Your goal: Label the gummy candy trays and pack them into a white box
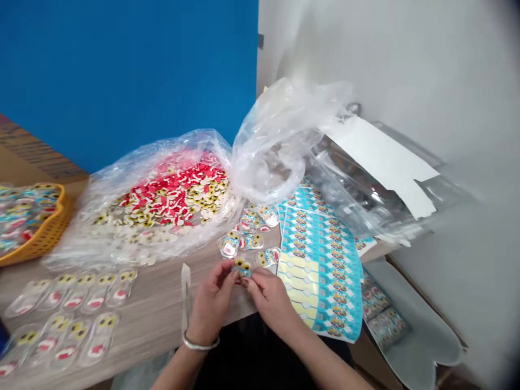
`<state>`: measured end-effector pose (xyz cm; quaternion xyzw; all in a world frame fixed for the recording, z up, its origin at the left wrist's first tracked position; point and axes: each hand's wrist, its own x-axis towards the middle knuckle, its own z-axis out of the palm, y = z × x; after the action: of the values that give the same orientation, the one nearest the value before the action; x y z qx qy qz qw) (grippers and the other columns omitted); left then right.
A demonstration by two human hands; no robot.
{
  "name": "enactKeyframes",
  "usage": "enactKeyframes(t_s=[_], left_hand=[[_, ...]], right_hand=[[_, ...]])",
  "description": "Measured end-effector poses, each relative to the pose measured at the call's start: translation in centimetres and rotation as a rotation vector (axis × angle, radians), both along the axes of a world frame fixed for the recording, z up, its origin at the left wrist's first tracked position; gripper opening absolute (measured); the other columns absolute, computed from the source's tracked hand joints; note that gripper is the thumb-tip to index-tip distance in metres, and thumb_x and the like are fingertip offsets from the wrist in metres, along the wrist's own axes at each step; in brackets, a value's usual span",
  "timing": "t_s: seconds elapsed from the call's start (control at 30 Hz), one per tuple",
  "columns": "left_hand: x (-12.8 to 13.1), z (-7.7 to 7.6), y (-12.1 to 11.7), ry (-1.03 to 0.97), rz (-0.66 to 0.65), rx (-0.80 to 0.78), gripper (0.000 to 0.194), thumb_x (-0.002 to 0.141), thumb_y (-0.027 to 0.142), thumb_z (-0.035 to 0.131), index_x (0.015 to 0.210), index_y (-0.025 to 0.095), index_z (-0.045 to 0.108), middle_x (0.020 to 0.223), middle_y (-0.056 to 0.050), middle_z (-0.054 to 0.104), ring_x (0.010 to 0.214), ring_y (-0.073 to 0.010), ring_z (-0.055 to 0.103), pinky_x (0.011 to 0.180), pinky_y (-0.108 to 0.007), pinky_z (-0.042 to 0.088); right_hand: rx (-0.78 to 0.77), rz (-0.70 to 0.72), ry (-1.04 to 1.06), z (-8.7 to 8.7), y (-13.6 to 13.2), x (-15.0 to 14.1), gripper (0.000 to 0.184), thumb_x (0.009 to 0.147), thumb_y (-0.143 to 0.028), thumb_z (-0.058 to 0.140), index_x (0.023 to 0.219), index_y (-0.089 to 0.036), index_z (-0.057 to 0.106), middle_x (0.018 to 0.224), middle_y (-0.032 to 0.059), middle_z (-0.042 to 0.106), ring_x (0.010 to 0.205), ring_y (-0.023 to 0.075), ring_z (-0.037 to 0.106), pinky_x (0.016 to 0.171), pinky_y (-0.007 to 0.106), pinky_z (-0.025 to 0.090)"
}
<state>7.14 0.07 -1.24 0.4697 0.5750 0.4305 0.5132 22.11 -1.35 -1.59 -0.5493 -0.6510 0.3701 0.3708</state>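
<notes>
My left hand (212,304), with a silver bangle on the wrist, and my right hand (270,299) meet at the table's front edge. Both pinch a small clear blister piece with a yellow-eyed face print (242,266) between their fingertips. Just beyond it lie several finished pieces (248,238) loose on the wooden table (162,319). A clear strip (186,295) lies next to my left hand.
An open plastic bag of red, white and yellow parts (170,197) sits behind. Blue printed card sheets (320,260) lie right. Clear trays with filled pockets (65,314) lie left, next to a yellow basket (38,233). A crumpled bag (280,141) and clear packaging (377,184) stand at back right.
</notes>
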Motion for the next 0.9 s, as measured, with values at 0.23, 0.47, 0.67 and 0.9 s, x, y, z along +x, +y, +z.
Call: enactKeyframes(t_s=[0.23,0.47,0.67,0.9], left_hand=[[4.4,-1.1,7.3,0.669,-0.120,0.511,0.025,0.083,0.020,0.064,0.108,0.019,0.065,0.107,-0.013,0.070,0.104,-0.0296,0.065,0.094,-0.047,0.049],[8.0,-0.9,-0.9,0.659,-0.450,0.274,0.017,0.090,0.024,0.055,0.103,0.018,0.065,0.095,-0.011,0.073,0.088,-0.0268,0.068,0.082,-0.042,0.052],[11.6,-3.0,-2.6,0.188,-0.323,-0.038,0.034,0.077,0.019,0.066,0.111,0.020,0.059,0.098,-0.007,0.072,0.077,-0.0187,0.068,0.073,-0.031,0.052],[12.9,-4.0,0.4,0.026,-0.170,-0.145,0.013,0.067,0.014,0.068,0.079,0.016,0.062,0.068,0.001,0.062,0.062,-0.0124,0.058,0.062,-0.024,0.047]], right_hand=[[0.229,-0.348,-0.566,-3.8,-1.2,10.5,0.034,0.094,-0.033,0.052,0.121,-0.016,0.062,0.123,0.0171,0.061,0.114,0.0323,0.054,0.097,0.051,0.043],[0.310,-0.378,-0.580,-7.0,-4.8,14.1,0.034,0.092,-0.034,0.057,0.124,-0.020,0.061,0.130,0.0130,0.059,0.121,0.0302,0.052,0.099,0.049,0.043],[0.285,-0.376,-0.537,-6.8,-6.8,14.2,0.037,0.091,-0.039,0.059,0.122,-0.020,0.061,0.132,0.0132,0.058,0.122,0.0304,0.052,0.099,0.049,0.042],[0.205,-0.317,-0.502,-3.7,-5.0,13.7,0.028,0.094,-0.033,0.053,0.118,-0.023,0.062,0.118,0.0088,0.066,0.112,0.0281,0.056,0.095,0.046,0.041]])
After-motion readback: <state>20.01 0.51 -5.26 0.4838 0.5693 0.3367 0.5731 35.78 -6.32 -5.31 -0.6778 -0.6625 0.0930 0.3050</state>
